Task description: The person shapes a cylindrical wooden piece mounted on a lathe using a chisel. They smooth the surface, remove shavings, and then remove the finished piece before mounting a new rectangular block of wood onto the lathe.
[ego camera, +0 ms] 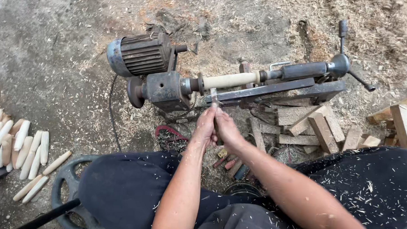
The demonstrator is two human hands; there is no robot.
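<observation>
We sit low on the ground before a small lathe (258, 91), our dark trousers (133, 189) flecked with pale wood shavings. Our left hand (205, 128) and right hand (227, 131) press together just below the machine, both clenched around the handle of a chisel (214, 97) whose metal end rises to touch the underside of the pale wooden spindle (229, 80). That spindle is mounted level between the headstock (166, 88) on the left and the tailstock (304, 70) on the right. Behind the headstock sits a ribbed grey electric motor (140, 53). To our left, well apart from the hands, a heap of turned pale wooden pieces (17, 146) lies on the dirt. To the right, rough wooden blocks (320, 125) are piled beside the lathe bed, and a few tools with coloured handles (231, 164) lie under our wrists
</observation>
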